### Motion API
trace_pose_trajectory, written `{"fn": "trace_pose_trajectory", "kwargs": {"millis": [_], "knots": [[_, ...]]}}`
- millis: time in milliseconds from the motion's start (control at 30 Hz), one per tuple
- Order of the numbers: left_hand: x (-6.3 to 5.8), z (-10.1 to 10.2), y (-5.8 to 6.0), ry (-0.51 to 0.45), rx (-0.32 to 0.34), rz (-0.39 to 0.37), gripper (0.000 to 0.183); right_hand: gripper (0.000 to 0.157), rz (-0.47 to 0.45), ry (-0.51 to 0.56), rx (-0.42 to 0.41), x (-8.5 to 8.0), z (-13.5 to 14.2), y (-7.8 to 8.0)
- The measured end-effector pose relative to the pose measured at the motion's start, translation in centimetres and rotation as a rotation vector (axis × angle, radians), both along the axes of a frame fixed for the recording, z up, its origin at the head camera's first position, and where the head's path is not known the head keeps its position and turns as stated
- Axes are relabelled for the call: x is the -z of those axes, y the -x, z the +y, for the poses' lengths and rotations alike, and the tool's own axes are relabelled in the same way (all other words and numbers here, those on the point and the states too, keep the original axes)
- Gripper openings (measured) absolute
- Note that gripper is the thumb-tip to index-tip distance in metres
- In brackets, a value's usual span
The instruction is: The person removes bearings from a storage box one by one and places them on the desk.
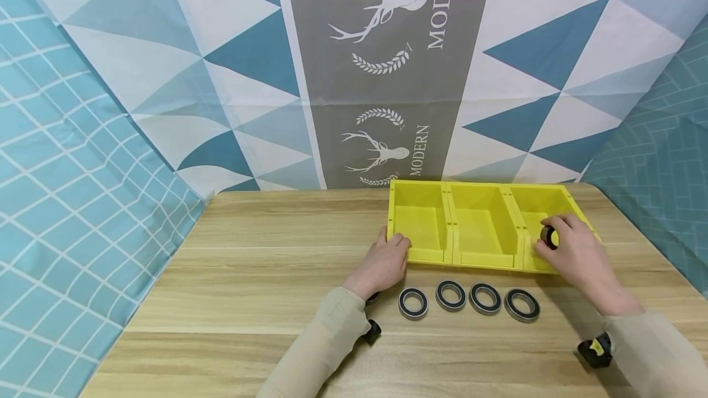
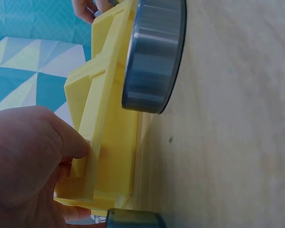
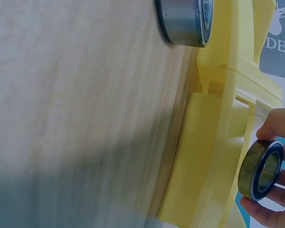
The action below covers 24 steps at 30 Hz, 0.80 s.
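Observation:
A yellow three-compartment bin [image 1: 487, 260] stands near the back of the table. My left hand [image 1: 383, 261] grips its front left corner; in the left wrist view the thumb [image 2: 73, 142] lies over the rim. My right hand [image 1: 578, 253] pinches a ball bearing [image 3: 254, 171], a dark-faced metal ring, between thumb and fingers. That bearing is tilted on edge over the right compartment [image 1: 539, 198]. In front of the bin several like bearings lie flat in a loose row, among them one at the left [image 1: 413, 304] and one at the right [image 1: 522, 306].
Another bearing [image 1: 372, 298] is mostly hidden under my left wrist. The wooden table [image 1: 249, 300] meets a patterned cloth backdrop [image 1: 381, 78] behind the bin. Black wrist devices, one on the right sleeve [image 1: 596, 350], hang close to the tabletop.

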<state>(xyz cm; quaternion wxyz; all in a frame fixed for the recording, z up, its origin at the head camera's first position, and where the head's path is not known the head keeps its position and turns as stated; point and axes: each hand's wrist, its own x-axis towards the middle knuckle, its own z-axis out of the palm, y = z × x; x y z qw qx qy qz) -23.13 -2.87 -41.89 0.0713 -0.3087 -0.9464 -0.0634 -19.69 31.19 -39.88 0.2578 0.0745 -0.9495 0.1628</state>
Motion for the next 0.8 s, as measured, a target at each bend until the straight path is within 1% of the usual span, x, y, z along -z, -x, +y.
{"fn": "trace_pose_trajectory", "kwargs": {"millis": [267,567,800], "knots": [[0.1,0.0,0.1,0.004,0.001,-0.002,0.022,0.037,-0.015,0.023,0.008,0.0,0.0,-1.0],[0.0,0.0,0.2,0.001,0.005,0.002,0.022,0.034,-0.034,0.09,0.019,-0.1,0.0,-2.3],[0.0,0.0,0.2,0.0,0.002,-0.01,0.022,0.036,-0.014,0.074,0.02,0.1,0.1,-3.0]]}}
